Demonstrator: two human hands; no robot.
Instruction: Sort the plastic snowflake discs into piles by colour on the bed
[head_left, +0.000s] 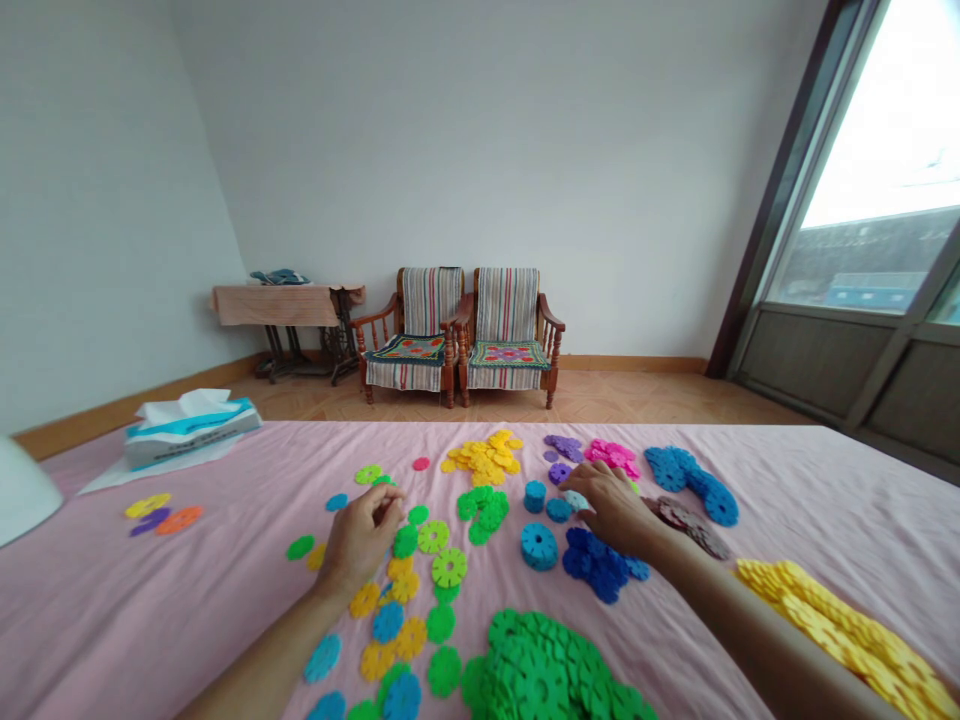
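Observation:
My left hand (360, 535) hovers over scattered notched plastic discs on the left, its thumb and fingertips pinched together; whatever they may hold is too small to make out. Just beside it lie a green disc (406, 541) and a lime disc (433, 537). My right hand (616, 508) reaches over the sorted discs with its fingers apart, palm down. Its fingertips are at a pale blue disc (575, 499), near a purple disc (559, 473) and a short stack of blue discs (535, 496). A dark blue disc pile (596, 565) sits just below that hand.
A large green disc pile (559, 670) lies in front, with yellow disc rows (847, 630) at right. Yellow (486, 458) and pink disc piles (611, 456) are farther back. A tissue pack (191, 430) rests on the pink cloth (247, 520). Two armchairs (506, 320) stand beyond.

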